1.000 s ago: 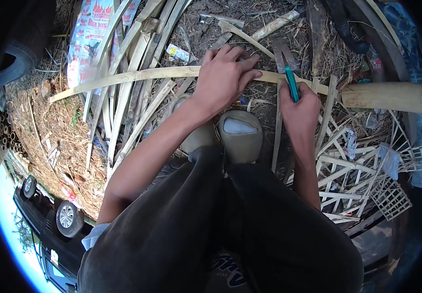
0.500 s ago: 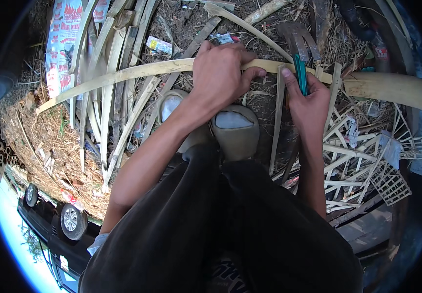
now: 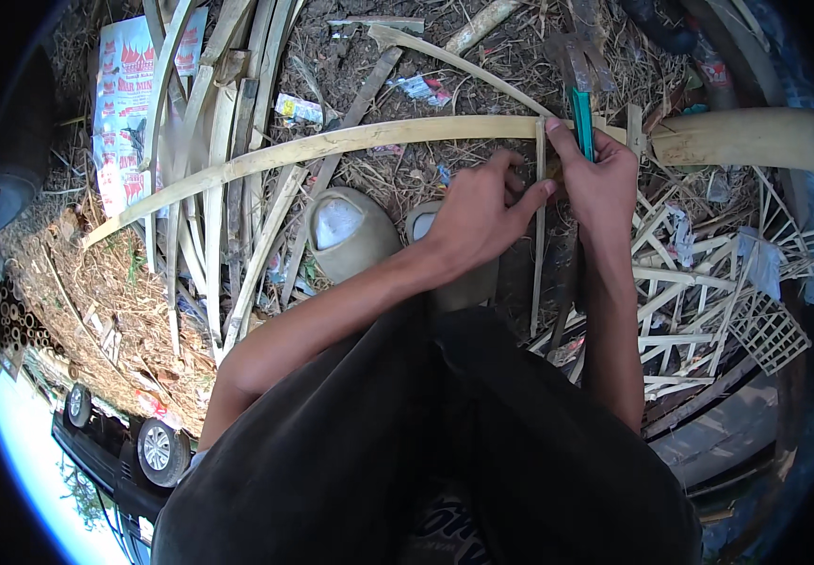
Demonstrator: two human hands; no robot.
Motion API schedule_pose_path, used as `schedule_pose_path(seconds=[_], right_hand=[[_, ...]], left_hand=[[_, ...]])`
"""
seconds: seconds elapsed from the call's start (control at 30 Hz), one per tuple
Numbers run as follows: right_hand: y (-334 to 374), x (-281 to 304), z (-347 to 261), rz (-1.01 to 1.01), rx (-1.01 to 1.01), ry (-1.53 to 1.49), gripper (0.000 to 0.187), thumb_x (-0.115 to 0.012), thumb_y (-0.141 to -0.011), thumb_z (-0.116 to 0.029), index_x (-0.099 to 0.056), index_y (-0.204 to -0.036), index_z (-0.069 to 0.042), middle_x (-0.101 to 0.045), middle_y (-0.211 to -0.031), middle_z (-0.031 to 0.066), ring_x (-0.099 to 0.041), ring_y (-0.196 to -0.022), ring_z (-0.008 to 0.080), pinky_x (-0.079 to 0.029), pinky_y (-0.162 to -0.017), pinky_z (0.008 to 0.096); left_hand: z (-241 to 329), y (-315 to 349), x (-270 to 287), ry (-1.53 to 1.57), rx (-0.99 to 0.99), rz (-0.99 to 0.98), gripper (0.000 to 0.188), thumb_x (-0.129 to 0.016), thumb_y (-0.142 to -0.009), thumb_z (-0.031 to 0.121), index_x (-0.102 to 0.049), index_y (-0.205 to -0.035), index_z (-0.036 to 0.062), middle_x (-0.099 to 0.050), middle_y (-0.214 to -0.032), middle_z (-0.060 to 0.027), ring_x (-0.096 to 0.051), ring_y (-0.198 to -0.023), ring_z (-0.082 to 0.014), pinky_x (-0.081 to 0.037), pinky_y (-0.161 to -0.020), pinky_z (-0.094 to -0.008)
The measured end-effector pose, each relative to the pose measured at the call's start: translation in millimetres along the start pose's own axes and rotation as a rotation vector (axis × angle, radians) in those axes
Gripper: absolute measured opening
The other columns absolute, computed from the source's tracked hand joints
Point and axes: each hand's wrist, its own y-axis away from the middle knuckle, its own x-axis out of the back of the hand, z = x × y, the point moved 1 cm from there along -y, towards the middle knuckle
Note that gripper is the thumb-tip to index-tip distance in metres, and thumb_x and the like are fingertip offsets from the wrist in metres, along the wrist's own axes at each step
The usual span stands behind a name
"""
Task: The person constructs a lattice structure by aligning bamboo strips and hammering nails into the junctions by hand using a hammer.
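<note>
A long, pale bamboo strip [image 3: 332,141] arcs across the ground in front of my shoes. My left hand [image 3: 480,215] is just below it, off the strip, with thumb and half-bent fingers apart and nothing visible between them. Its thumb tip comes close to a narrow upright slat [image 3: 540,245]. My right hand [image 3: 600,179] is closed around a slim teal utility knife [image 3: 583,122], held upright at the strip's right part. The right thumb rests by the slat's top, where it meets the strip. The knife's blade cannot be made out.
Several split bamboo strips [image 3: 214,160] lie in a pile at the left beside a printed sheet [image 3: 124,104]. Thin offcuts [image 3: 680,301] and a lattice piece [image 3: 770,334] lie at the right. A wide bamboo piece [image 3: 756,138] extends rightward. My shoes [image 3: 355,231] stand on the soil.
My left hand has let go of the long bamboo strip and moved down and to the right, toward the slat. My right hand stays on the knife, nearly in place.
</note>
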Motion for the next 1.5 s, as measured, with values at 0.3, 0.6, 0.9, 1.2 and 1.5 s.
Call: schedule_pose_path(seconds=[0.3, 0.6, 0.9, 1.2, 1.5], right_hand=[[22.5, 5.8, -7.1, -0.102, 0.051, -0.149, 0.048, -0.069, -0.102, -0.046, -0.074, -0.090, 0.001, -0.058, -0.064, -0.0045, -0.048, -0.057, 0.0011, -0.035, -0.050, 0.0225], [61.6, 43.8, 3.4, -0.065, 0.145, -0.081, 0.046, -0.047, -0.112, -0.046, -0.058, -0.088, -0.009, -0.038, -0.064, -0.0093, -0.032, -0.055, 0.0011, -0.023, -0.050, 0.0221], [79.4, 52.2, 62.2, -0.094, -0.066, -0.126, 0.047, -0.049, -0.111, -0.047, -0.050, -0.079, -0.013, -0.037, -0.065, -0.0091, -0.033, -0.055, 0.0025, -0.024, -0.049, 0.0235], [49.1, 66.1, 69.8, 0.058, -0.101, -0.104, 0.050, -0.052, -0.109, -0.052, -0.047, -0.077, -0.015, -0.037, -0.062, -0.0085, -0.031, -0.049, 0.0028, -0.022, -0.045, 0.0244], [61.3, 48.9, 55.3, -0.045, 0.019, -0.073, 0.050, -0.047, -0.113, -0.046, -0.048, -0.076, -0.012, -0.037, -0.065, -0.0086, -0.033, -0.056, 0.0028, -0.025, -0.050, 0.0238]], left_hand=[[-2.0, -8.3, -7.7, 0.287, 0.067, -0.025, 0.025, -0.056, -0.109, 0.020, -0.063, -0.106, -0.0042, -0.066, -0.079, -0.0054, -0.063, -0.066, -0.0092, -0.060, -0.057, -0.0288], [-8.5, -13.3, -3.9, 0.355, 0.139, -0.056, 0.028, -0.055, -0.111, 0.021, -0.067, -0.104, -0.0033, -0.069, -0.079, -0.0043, -0.066, -0.064, -0.0091, -0.058, -0.057, -0.0257], [44.3, -26.1, 21.8, 0.228, -0.160, 0.261, 0.030, -0.061, -0.106, 0.020, -0.066, -0.092, -0.0061, -0.059, -0.061, -0.0065, -0.047, -0.054, -0.0088, -0.038, -0.050, -0.0311], [18.6, -35.4, 3.7, 0.181, 0.011, 0.107, 0.029, -0.052, -0.111, 0.022, -0.061, -0.098, -0.0027, -0.062, -0.068, -0.0055, -0.062, -0.052, -0.0136, -0.050, -0.052, -0.0301], [-2.5, -6.5, -7.5, -0.077, -0.046, -0.040, 0.030, -0.053, -0.110, 0.022, -0.062, -0.104, -0.0055, -0.066, -0.073, -0.0131, -0.073, -0.062, -0.0202, -0.056, -0.057, -0.0354]])
